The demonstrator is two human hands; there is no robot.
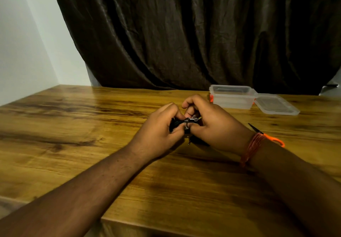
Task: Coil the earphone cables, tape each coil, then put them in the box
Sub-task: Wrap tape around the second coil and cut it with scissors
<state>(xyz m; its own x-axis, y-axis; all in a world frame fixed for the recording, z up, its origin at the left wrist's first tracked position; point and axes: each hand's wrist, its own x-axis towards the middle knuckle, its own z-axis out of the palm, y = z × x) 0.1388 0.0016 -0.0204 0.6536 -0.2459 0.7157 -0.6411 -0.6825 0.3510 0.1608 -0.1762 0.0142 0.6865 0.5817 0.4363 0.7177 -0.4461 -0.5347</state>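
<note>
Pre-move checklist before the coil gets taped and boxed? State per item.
1. Black earphone cable gripped by both hands: ok, left hand and right hand both have fingers curled round it.
2. Coil finished and tidy: cannot tell, the hands hide most of it; a plug end sticks out between them.
3. Tape on coil or at hand: cannot tell, no tape clearly shows.
4. Clear plastic box open: ok, its lid lies beside it on the table.
5. Box contents: cannot tell.
6. Scissors in reach: ok, beside the right wrist.
</note>
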